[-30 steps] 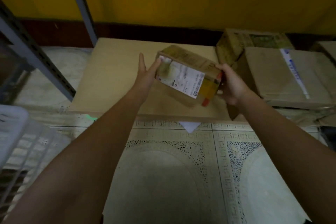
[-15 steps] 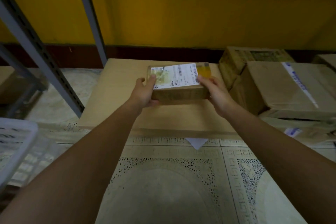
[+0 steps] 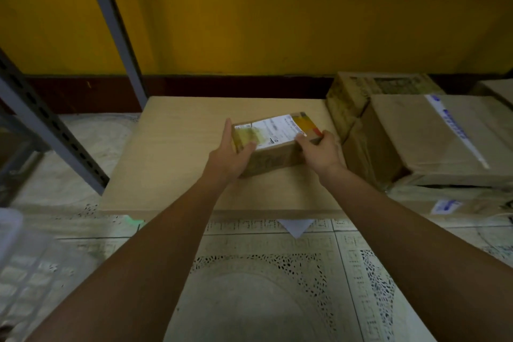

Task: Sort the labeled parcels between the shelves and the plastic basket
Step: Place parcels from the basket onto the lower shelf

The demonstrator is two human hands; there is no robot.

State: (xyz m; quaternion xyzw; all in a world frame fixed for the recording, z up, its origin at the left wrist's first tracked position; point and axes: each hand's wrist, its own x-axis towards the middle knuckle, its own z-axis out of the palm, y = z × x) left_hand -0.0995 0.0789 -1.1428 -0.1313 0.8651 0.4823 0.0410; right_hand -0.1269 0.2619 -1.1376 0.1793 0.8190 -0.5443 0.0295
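One labeled parcel (image 3: 273, 144) (white label up) is gripped between left hand (image 3: 230, 154) and right hand (image 3: 319, 151); three boxes (image 3: 433, 136) stand beside it.

Label (image 3: 273, 130) print on the parcel (image 3: 274, 157) too small and blurred to read. Left hand (image 3: 230, 155) covers the parcel's 9 o'clock end; right hand (image 3: 319, 151) hides its 3 o'clock corner, and its underside is out of sight. White plastic basket (image 3: 19, 272) at 8 o'clock is motion-blurred and cut by the left edge, contents unreadable. Big carton (image 3: 433, 139) at 3 o'clock runs off the right edge, blue tape lettering illegible. Carton behind it (image 3: 374, 86) is partly hidden, printing smeared. Shelf upright (image 3: 111, 16) is cut by the top edge. A white paper corner (image 3: 295, 228) sticks out from under the wooden shelf board (image 3: 177, 153), rest hidden.
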